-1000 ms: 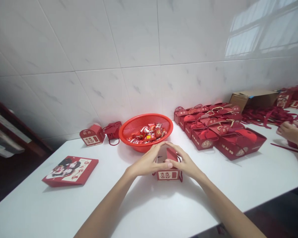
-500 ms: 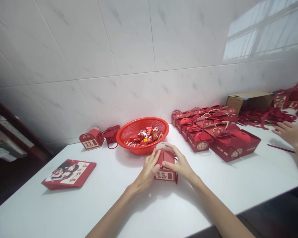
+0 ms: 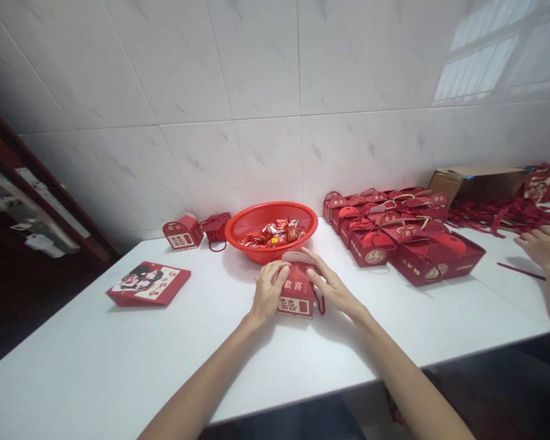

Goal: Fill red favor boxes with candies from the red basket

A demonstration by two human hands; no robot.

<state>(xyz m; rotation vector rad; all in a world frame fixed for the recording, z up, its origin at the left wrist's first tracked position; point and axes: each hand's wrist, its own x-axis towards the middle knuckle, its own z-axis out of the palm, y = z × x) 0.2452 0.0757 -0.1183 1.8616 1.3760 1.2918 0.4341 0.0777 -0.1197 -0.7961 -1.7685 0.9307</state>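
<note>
Both my hands are at the small red box [image 3: 296,307] on the white table [image 3: 96,351] straight in front of me. My left hand [image 3: 266,292] is cupped, fingers bent and kept close together against the box's left side, probably to stop it sliding. My right hand [image 3: 334,290] is half open and arched over the right edge, thumb by the front flap [image 3: 293,287] and forefinger reaching toward the pale rear flap [image 3: 296,256], which seems to keep both flaps within one grip. How hard either hand presses, I cannot tell. A cord loop [image 3: 321,305] hangs at the box's right side, outside its wall, likely out of the way of the folds.

Just behind is the red basket [image 3: 245,226] of wrapped packets [image 3: 277,233], close enough, I judge, for either hand. To its left, a small gabled box [image 3: 182,236] and a dark red box [image 3: 216,228] stand near the wall; closer to me lies a picture box [image 3: 149,284], printed side up. To the right, rows of boxes [image 3: 371,235] stand packed together, perhaps to save space, with a larger box [image 3: 435,261] at the near end. Farther right, dark red ribbons [image 3: 495,214] lie heaped by a cardboard box [image 3: 479,177], probably within easy reach of another person's hand [image 3: 547,247]
</note>
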